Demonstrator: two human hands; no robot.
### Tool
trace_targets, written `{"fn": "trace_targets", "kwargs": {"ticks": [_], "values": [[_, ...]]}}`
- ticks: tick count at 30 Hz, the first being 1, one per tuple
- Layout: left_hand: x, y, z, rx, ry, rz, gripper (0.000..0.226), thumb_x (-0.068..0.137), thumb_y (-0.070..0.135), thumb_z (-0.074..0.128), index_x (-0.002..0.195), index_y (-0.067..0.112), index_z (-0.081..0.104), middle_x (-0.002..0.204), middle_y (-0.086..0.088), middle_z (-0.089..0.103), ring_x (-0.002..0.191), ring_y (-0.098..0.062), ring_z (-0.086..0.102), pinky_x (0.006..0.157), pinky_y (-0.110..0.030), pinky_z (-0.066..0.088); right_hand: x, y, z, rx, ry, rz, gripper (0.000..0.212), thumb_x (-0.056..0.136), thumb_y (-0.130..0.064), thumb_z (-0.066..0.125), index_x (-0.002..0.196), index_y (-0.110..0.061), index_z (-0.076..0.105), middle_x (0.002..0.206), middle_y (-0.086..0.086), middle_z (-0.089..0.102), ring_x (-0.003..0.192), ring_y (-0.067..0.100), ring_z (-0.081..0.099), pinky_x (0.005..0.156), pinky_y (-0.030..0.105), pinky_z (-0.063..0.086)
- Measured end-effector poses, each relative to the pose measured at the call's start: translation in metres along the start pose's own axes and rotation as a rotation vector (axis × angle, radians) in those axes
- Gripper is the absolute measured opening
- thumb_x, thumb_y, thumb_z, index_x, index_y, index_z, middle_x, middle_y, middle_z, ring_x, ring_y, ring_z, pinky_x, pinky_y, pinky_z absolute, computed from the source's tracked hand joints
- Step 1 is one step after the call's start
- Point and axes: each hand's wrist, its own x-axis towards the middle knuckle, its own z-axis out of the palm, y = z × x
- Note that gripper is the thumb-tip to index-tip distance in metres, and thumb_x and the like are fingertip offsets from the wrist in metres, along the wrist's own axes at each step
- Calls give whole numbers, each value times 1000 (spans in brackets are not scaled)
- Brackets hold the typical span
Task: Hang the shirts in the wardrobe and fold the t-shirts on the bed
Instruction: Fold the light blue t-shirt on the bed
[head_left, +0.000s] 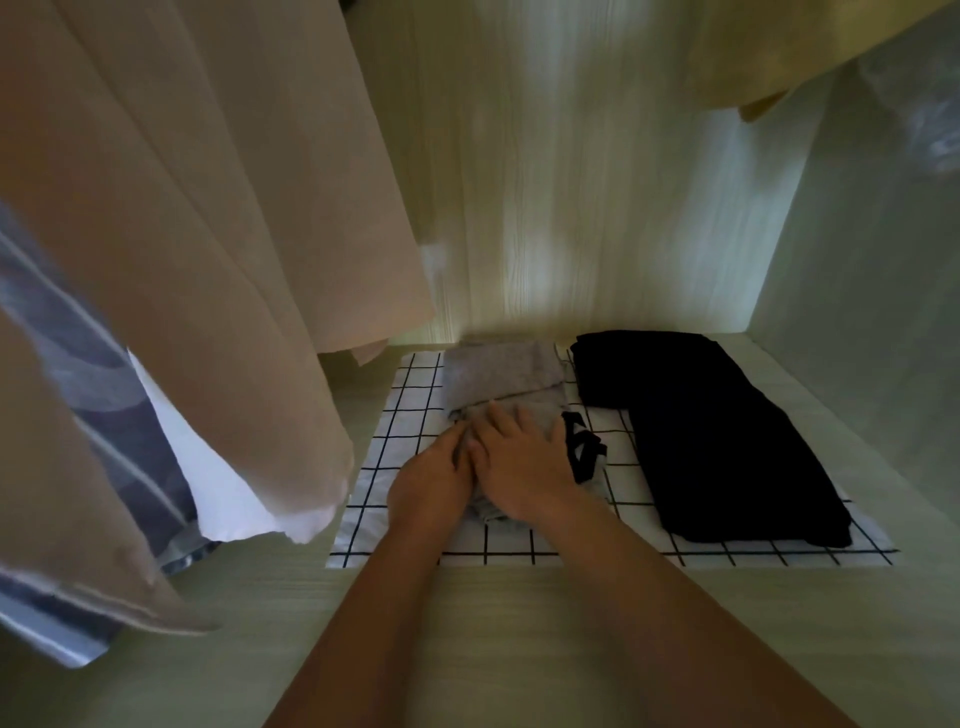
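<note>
- Beige shirts (208, 234) are seen hanging at the left of the wardrobe, with a blue-and-white garment (78, 332) beside them, so the hanging step is judged to be largely done.
- Pale wood-grain is shown on the wardrobe shelf (260, 597), whose back part is covered by a checked liner (410, 395) on which the folded things are laid.
- A black folded garment (727, 441) lies on the right part of the liner, just beside the grey one and apart from both hands.
- The grey t-shirt (498, 374), folded, lies mid-liner near the back wall; the step in hand is judged to be its stowing and smoothing on the shelf.
- The right hand (524, 467) is laid flat on the near part of the grey t-shirt, its fingers (498, 421) released and spread, pressing the cloth down.
- The left hand (431, 483) is set at the t-shirt's left edge, close against the right hand; whether its fingers pinch the cloth cannot be told.
- Next, the fold should be squared and the hands drawn off without the layers being dragged open.
</note>
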Motion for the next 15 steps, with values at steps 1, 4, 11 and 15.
{"fn": "trace_targets", "kwargs": {"ticks": [1,4,11,15], "values": [[1,0,0,15,-2,-1,41,102,34,31,143,30,37,133,-5,56,118,-23,52,98,-38,42,1,4,2,23,-15,28,50,103,-39,15,151,-27,8,159,-2,-5,145,28,-10,111,59,-9],[4,0,1,43,-9,-11,41,103,31,30,143,30,36,132,-6,56,118,-23,52,97,-36,42,1,10,1,64,-61,80,53,101,-44,17,151,-30,4,158,-3,-13,144,29,-17,109,61,-9],[4,-2,0,58,-4,-2,42,103,26,25,143,33,35,130,-8,56,115,-24,53,95,-35,43,-1,40,-1,196,-56,153,60,98,-53,21,150,-33,0,157,-8,-17,144,28,-17,109,63,3],[4,-1,2,197,43,16,41,103,24,27,142,32,38,121,-11,57,106,-24,55,90,-35,46,-9,60,1,330,-31,170,60,98,-53,25,150,-33,3,158,-5,-12,145,30,-6,114,53,-2]]}}
